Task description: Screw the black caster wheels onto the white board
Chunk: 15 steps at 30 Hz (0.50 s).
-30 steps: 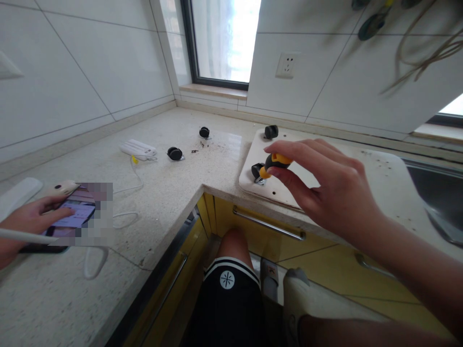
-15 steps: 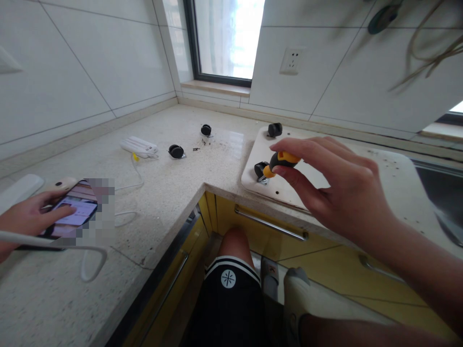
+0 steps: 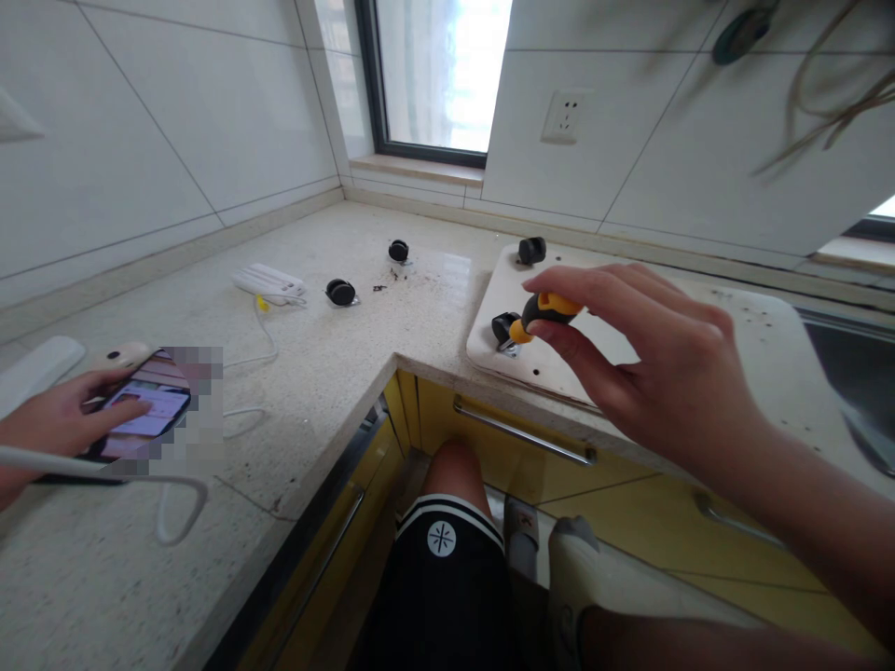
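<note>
My right hand [image 3: 650, 359] pinches the yellow-and-black handle of a screwdriver [image 3: 542, 312] between thumb and fingers. The tool's shaft slants down to the metal plate of a black caster wheel [image 3: 504, 328] near the front left corner of a white board [image 3: 587, 368]; whether the tip sits in a screw is too small to tell. Behind it, another caster [image 3: 532, 250] stands on the same board. Far left, my left hand [image 3: 62, 410] grips a smartphone [image 3: 144, 410] with a lit screen, its thumb over the glass and part of the phone blurred out.
Two loose casters [image 3: 341, 293] lie on the speckled counter [image 3: 294, 410], beside a scatter of small dark screws [image 3: 379, 288]. A white power bank [image 3: 269, 282] with a cable is behind the phone. A sink [image 3: 857, 373] borders the board's right side; yellow drawers [image 3: 517, 457] stand below the counter edge.
Hardly anything differs. The phone in my left hand has shifted very slightly to the right; the screwdriver stays at the same caster.
</note>
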Tool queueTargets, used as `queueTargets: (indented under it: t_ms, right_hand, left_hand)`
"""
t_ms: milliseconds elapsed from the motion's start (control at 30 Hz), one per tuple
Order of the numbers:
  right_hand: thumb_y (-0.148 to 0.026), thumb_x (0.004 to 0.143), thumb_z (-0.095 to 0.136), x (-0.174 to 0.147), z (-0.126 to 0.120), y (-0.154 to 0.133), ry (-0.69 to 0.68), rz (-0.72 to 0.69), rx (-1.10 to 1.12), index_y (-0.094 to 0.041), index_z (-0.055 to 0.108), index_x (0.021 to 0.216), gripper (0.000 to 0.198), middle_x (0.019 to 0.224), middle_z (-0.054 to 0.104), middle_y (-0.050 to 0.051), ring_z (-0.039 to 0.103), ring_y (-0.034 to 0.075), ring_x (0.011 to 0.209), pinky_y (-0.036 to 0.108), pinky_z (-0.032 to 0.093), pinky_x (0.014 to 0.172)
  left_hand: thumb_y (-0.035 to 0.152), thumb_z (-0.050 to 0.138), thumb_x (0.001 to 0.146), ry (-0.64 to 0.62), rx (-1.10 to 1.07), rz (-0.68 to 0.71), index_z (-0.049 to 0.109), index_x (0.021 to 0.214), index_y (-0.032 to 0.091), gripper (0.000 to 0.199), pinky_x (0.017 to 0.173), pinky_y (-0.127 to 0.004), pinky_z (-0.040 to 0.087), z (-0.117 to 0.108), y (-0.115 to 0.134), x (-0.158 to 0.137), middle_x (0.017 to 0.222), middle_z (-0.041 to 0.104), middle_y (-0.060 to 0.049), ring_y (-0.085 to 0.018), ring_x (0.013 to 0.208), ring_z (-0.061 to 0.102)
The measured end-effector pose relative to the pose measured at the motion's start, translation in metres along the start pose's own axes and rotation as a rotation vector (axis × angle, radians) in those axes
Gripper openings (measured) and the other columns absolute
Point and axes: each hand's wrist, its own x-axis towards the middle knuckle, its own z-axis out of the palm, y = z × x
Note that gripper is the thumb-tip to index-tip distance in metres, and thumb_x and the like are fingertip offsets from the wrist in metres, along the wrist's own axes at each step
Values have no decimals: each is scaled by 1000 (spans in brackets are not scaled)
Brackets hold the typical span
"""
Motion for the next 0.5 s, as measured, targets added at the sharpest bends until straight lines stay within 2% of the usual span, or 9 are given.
queueTargets:
  t_ms: [133, 267, 400, 500]
  right_hand:
    - [-20, 110, 72, 1, 0, -1, 5, -6, 7, -20, 77, 132, 22, 117, 86, 9, 80, 28, 104, 44, 62, 93]
    - [-20, 112, 70, 0, -1, -1, -12, 12, 1, -27, 75, 135, 25, 120, 85, 7, 81, 29, 106, 46, 63, 95]
    - [-21, 112, 70, -1, -1, -1, -8, 16, 2, -28, 75, 135, 25, 119, 85, 6, 80, 29, 105, 46, 63, 94]
    - [-20, 111, 70, -1, -1, -1, -5, 9, 0, -25, 76, 135, 25, 118, 85, 7, 80, 29, 104, 45, 63, 93]
  left_hand:
    - [69, 70, 72, -45, -69, -53, 70, 141, 14, 89, 96, -43, 64, 0, 1, 0, 136, 81, -14, -39, 117, 76]
    - [72, 68, 71, -33, -25, -58, 71, 137, 16, 87, 104, -46, 60, 0, 1, 0, 133, 81, -13, -41, 118, 74]
    - [70, 72, 70, -71, -20, -74, 66, 145, 12, 95, 98, -45, 61, -2, 4, -2, 133, 81, -15, -40, 112, 75]
    - [71, 72, 70, -48, -11, -76, 70, 140, 13, 91, 97, -46, 62, -2, 5, -2, 127, 82, -14, -40, 109, 76]
